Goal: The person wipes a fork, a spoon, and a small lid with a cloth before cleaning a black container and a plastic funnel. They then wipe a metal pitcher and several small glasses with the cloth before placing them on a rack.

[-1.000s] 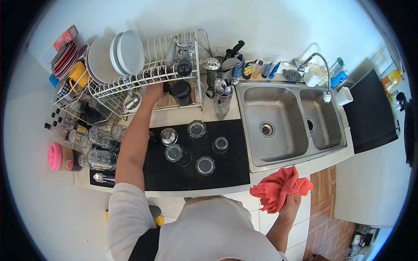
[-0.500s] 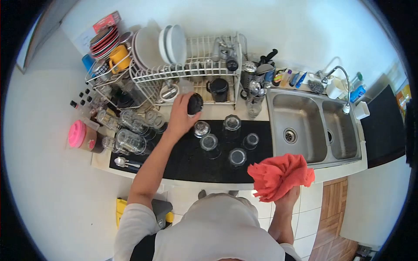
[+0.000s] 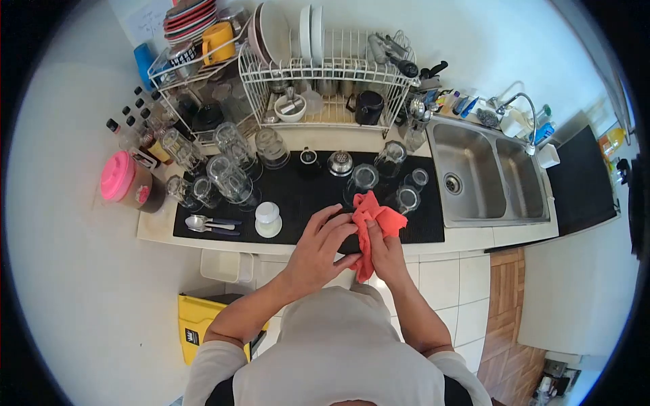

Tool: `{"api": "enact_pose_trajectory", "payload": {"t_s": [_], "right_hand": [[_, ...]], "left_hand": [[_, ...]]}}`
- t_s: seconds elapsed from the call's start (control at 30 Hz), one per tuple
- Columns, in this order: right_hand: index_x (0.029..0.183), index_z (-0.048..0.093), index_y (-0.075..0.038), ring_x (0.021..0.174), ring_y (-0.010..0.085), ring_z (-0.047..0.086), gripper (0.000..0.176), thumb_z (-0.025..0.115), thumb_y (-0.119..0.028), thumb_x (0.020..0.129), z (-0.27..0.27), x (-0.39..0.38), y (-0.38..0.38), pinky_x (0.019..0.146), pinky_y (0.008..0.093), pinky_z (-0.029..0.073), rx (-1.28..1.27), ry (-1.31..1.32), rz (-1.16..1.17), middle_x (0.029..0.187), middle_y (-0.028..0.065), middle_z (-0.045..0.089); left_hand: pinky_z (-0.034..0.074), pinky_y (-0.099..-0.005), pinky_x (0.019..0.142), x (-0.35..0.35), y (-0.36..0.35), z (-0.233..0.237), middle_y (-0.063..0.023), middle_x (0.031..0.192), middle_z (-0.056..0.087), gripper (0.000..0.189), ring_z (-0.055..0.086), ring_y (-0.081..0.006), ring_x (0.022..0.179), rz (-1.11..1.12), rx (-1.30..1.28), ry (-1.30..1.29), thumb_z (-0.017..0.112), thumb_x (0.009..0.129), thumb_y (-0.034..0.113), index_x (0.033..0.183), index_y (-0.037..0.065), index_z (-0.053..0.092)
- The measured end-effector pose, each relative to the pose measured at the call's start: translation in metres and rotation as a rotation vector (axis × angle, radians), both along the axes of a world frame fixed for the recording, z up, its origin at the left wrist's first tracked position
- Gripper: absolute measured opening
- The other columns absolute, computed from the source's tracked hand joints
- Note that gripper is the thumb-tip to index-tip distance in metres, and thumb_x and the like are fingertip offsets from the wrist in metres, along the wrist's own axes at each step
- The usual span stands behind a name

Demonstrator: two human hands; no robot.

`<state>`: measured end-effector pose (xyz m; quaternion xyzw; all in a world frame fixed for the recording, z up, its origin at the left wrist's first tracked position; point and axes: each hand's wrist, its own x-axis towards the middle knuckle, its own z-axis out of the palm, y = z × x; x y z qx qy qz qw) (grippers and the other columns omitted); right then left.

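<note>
Right at the front edge of the bench (image 3: 467,235), the two hands meet over a black item (image 3: 347,238). The left hand (image 3: 323,242) has its fingers curled over the top of it, closed on it. So much of the item is hidden between hand and cloth that I cannot tell what it is. The right hand (image 3: 387,256) is closed on a red cloth (image 3: 371,215) and presses it against the item's right side. The cloth bunches up above the thumb and hangs down below the palm.

Both hands sit over the near edge of a black mat (image 3: 298,203) that covers most of the bench. Just behind the cloth, upturned glasses (image 3: 364,177) stand on the mat. One is close to the cloth's right and others are nearer the sink (image 3: 474,169). A steel piece (image 3: 340,162) stands further back. Left of the hands, a white cup (image 3: 268,218) rests on the mat, with spoons (image 3: 210,223) lying beside it. Beyond those, a cluster of jars (image 3: 230,176) crowds the mat's left end. A pink-lidded tub (image 3: 120,179) sits off the mat at far left.

Against the wall, a white rack (image 3: 325,68) holds plates (image 3: 308,30) on top and a black mug (image 3: 369,107) below. A yellow mug (image 3: 217,37) sits on the side shelf. The tap (image 3: 521,108) curves over the sink's far bowl. On the floor below the left arm is a yellow bin (image 3: 203,325).
</note>
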<state>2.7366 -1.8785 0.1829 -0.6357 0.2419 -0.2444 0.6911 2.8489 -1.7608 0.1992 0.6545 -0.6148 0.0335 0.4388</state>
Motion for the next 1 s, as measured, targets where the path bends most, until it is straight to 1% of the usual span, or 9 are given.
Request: {"api": "enact_pose_trajectory", "payload": {"t_s": [0.2,0.33,0.43,0.53,0.57,0.67,0.77,0.87,1.0], "right_hand": [[0.116,0.052,0.000,0.089,0.0111,0.051,0.025,0.039,-0.015,0.100,-0.010,-0.012,0.034,0.078,0.0274,0.043,-0.195,0.028,-0.089,0.098,0.0060,0.057],[0.123,0.047,0.000,0.099,0.0128,0.053,0.033,0.039,-0.022,0.100,0.001,-0.032,0.043,0.084,0.0287,0.044,-0.334,0.023,0.019,0.109,0.0068,0.056],[0.120,0.049,-0.002,0.099,0.0145,0.054,0.025,0.042,-0.013,0.099,-0.020,-0.063,0.034,0.085,0.0301,0.046,-0.013,-0.024,-0.243,0.110,0.0072,0.056],[0.121,0.049,-0.002,0.104,0.0154,0.055,0.026,0.046,-0.015,0.099,-0.015,-0.097,-0.001,0.088,0.0327,0.047,0.429,-0.496,-0.213,0.112,0.0083,0.056],[0.121,0.049,0.000,0.102,0.0162,0.055,0.029,0.046,-0.019,0.099,-0.014,-0.106,-0.008,0.088,0.0323,0.047,0.358,-0.466,-0.190,0.113,0.0082,0.056],[0.117,0.052,0.001,0.094,0.0154,0.057,0.029,0.043,-0.022,0.101,-0.013,-0.101,-0.014,0.083,0.0309,0.046,-0.356,-0.072,-0.141,0.107,0.0073,0.059],[0.115,0.054,0.001,0.087,0.0151,0.057,0.029,0.041,-0.020,0.101,-0.007,-0.111,-0.031,0.078,0.0300,0.046,-0.213,-0.136,-0.200,0.098,0.0071,0.061],[0.114,0.056,0.000,0.082,0.0152,0.057,0.028,0.040,-0.019,0.101,-0.023,-0.124,-0.052,0.074,0.0296,0.045,-0.193,-0.193,-0.250,0.091,0.0076,0.063],[0.130,0.045,0.003,0.108,0.0180,0.056,0.039,0.035,-0.022,0.102,-0.034,-0.148,-0.069,0.093,0.0311,0.045,-0.096,-0.220,-0.212,0.121,0.0114,0.057]], "left_hand": [[0.042,-0.0450,0.099,-0.001,0.024,-0.001,-0.0138,0.124,0.053,0.064,0.044,-0.0369,0.123,-0.026,-0.056,0.112,0.082,0.060,0.010,0.114,0.004,0.050],[0.044,-0.0419,0.097,-0.006,0.027,0.000,-0.0147,0.122,0.057,0.066,0.049,-0.0347,0.122,0.048,-0.126,0.239,0.085,0.057,0.007,0.112,0.005,0.049],[0.043,-0.0410,0.098,-0.018,0.025,0.002,-0.0144,0.122,0.057,0.065,0.050,-0.0335,0.121,0.041,-0.106,0.299,0.086,0.060,0.009,0.113,0.005,0.049],[0.043,-0.0412,0.098,-0.034,0.018,0.009,-0.0142,0.122,0.057,0.064,0.050,-0.0330,0.121,0.017,-0.104,0.325,0.086,0.062,0.011,0.113,0.005,0.049],[0.043,-0.0414,0.098,-0.043,0.011,0.009,-0.0144,0.122,0.057,0.064,0.050,-0.0332,0.121,-0.030,-0.088,0.313,0.086,0.061,0.011,0.113,0.006,0.049],[0.042,-0.0421,0.098,-0.073,-0.015,0.011,-0.0150,0.122,0.057,0.063,0.050,-0.0340,0.122,-0.161,-0.026,0.230,0.085,0.060,0.009,0.111,0.006,0.049],[0.042,-0.0420,0.098,-0.102,-0.038,0.014,-0.0161,0.124,0.055,0.060,0.049,-0.0362,0.122,-0.185,0.001,0.142,0.085,0.058,0.007,0.106,0.007,0.049],[0.041,-0.0417,0.099,-0.122,-0.055,0.009,-0.0160,0.127,0.053,0.066,0.049,-0.0355,0.122,-0.183,-0.004,0.076,0.084,0.061,0.009,0.117,0.007,0.049],[0.042,-0.0388,0.099,-0.146,-0.064,0.013,-0.0158,0.127,0.053,0.068,0.050,-0.0301,0.121,-0.158,0.052,0.347,0.077,0.074,0.012,0.132,0.003,0.043]]}}
